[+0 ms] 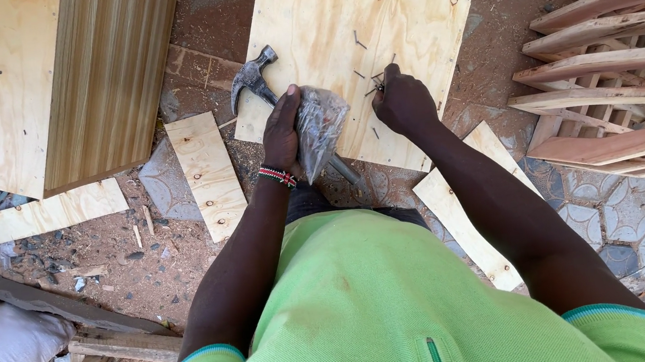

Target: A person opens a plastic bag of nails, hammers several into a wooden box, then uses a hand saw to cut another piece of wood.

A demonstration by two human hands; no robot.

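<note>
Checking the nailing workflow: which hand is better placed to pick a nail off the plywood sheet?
Probably the right hand: its fingertips already touch the loose nails on the plywood sheet. The left hand holds a plastic bag.

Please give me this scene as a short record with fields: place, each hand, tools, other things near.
place: dirt and tiled ground, seen from above
left hand: holds a clear plastic bag
right hand: fingertips at loose nails on a plywood sheet
tool: claw hammer lying at the sheet's edge, under the bag
nearby: plywood offcuts, wooden box at upper left, stacked wooden frames at right
clothing: green shirt, beaded wristband
</note>
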